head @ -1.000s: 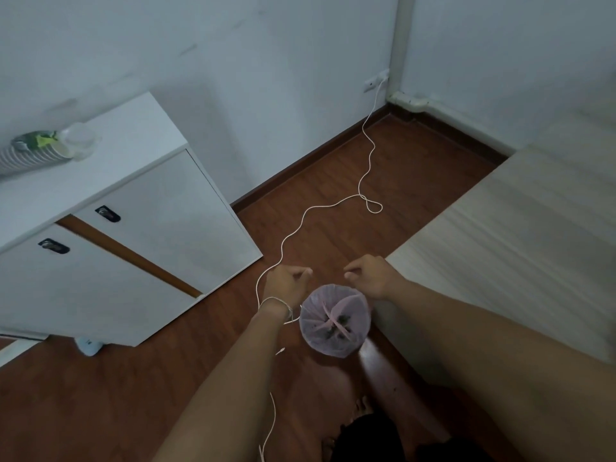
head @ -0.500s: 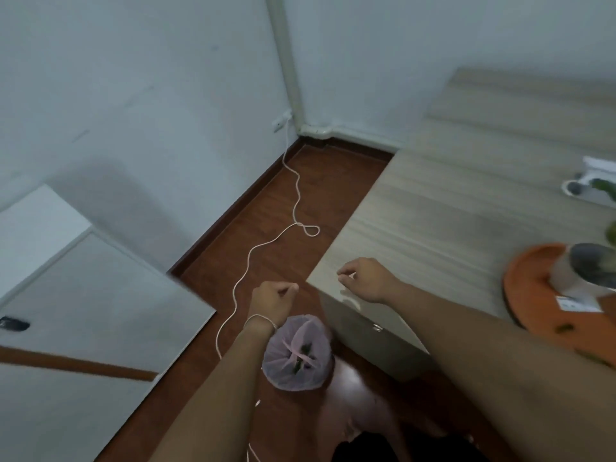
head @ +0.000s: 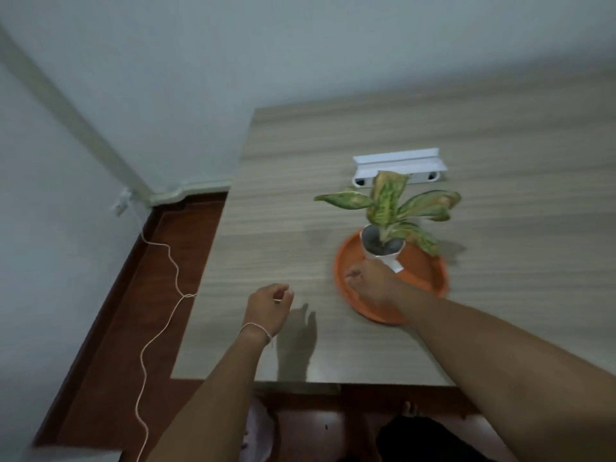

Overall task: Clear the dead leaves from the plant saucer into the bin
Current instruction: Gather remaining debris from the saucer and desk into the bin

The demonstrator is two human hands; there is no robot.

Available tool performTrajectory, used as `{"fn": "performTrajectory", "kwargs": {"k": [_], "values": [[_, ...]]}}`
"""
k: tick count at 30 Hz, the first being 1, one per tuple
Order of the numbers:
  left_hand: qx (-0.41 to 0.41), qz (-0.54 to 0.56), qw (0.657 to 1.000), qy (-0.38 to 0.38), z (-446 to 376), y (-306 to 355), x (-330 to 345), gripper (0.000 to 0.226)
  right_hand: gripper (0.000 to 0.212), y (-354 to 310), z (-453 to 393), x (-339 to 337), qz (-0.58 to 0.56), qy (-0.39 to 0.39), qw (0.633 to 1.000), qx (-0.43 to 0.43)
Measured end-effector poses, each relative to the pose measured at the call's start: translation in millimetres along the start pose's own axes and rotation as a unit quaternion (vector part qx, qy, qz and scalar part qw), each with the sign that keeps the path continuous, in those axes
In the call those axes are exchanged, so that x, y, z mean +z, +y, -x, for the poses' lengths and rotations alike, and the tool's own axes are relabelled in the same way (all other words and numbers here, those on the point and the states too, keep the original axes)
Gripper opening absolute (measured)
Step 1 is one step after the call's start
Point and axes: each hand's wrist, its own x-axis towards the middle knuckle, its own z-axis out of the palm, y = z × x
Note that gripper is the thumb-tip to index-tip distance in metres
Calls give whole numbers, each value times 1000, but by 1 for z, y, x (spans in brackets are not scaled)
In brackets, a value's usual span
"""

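Observation:
An orange plant saucer [head: 425, 273] lies on the wooden table [head: 333, 145] and carries a white pot [head: 383, 253] with a green and pink leafy plant [head: 386, 198]. My right hand [head: 368, 283] rests down inside the saucer's left part, next to the pot, with its fingers bunched; anything under them is hidden. No loose leaves show on the bare saucer. My left hand [head: 270, 305] hovers over the table left of the saucer, fingers curled in, with nothing seen in it. A pale sliver of the pink-lined bin [head: 260, 428] shows on the floor under the table's near edge.
A white plastic bracket [head: 400, 163] lies on the table behind the plant. A thin white cable [head: 173, 271] runs over the red-brown floor [head: 110, 345] from a wall socket [head: 120, 203] on the left. The table's left edge borders that floor strip.
The view swung from the bin on the floor up to the table. Both hands left the bin; my right hand reached into the saucer and my left hand came over the table.

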Motion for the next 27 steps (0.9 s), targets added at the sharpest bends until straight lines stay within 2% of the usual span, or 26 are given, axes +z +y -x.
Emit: {"fn": "performTrajectory", "kwargs": {"k": [4,8,11,14,16,21,24,27], "values": [[37,-15,997,-69,-15,51,44,28,25,60,19,-28,-10,7,998,61],[40,-35,988,-142,-25,84,86,37,47,107,31,-41,46,-11,994,100],[58,-71,974,-208,-27,104,114,40,16,123,41,-50,62,-40,991,113],[80,-122,956,-253,-30,120,138,29,30,128,41,-46,87,-66,987,116],[103,-167,939,-284,-32,127,151,28,34,124,38,-40,132,-52,984,112],[140,-211,919,-301,-34,134,172,32,36,112,25,-10,197,-88,971,99],[138,-228,917,-295,-37,136,179,38,28,111,14,3,179,-108,973,97],[126,-257,909,-302,-43,135,186,30,41,112,5,12,146,-133,975,103]]}}
